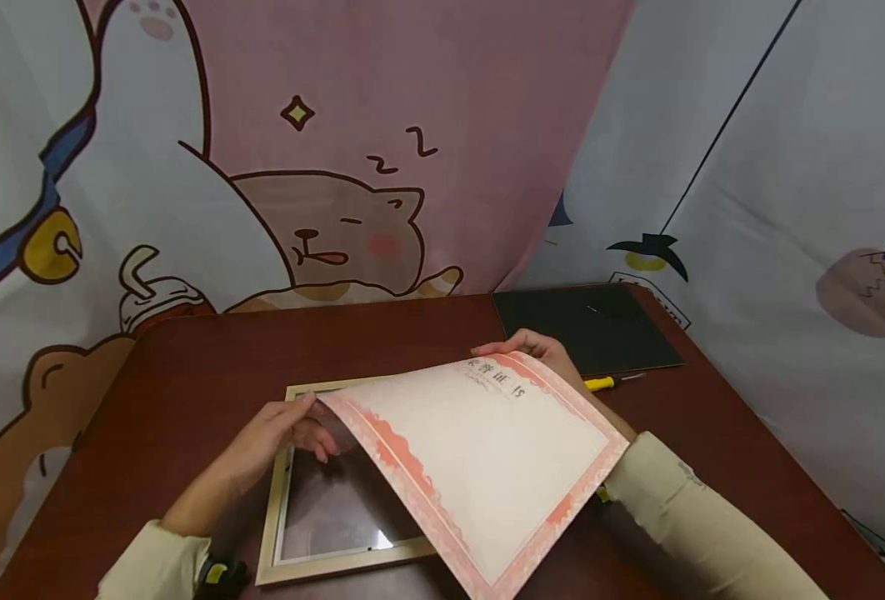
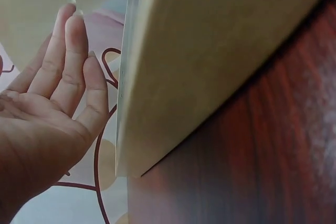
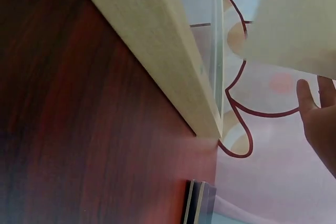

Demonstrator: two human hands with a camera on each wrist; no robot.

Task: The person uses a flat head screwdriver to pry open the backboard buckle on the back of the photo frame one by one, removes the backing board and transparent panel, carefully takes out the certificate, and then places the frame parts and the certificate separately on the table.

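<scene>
A paper certificate (image 1: 502, 458) with a pink patterned border and printed heading is held up at a slant, its near corner hanging low. My left hand (image 1: 281, 433) pinches its left corner between thumb and fingers. At the far edge, my right hand (image 1: 540, 346) holds the sheet, partly hidden behind it. Beneath lies a pale wooden picture frame (image 1: 266, 533) with a clear pane, flat on the table and partly covered by the certificate. The left wrist view shows the frame's side (image 2: 210, 61) beside the left fingers; the right wrist view shows the sheet (image 3: 294, 30) above the right fingers.
A dark green board (image 1: 585, 329) lies at the table's back right. Close to it, a screwdriver with a yellow handle (image 1: 600, 383) sits partly behind the right arm. The brown table (image 1: 210, 358) meets a cartoon-printed curtain (image 1: 427, 67) at its back and sides.
</scene>
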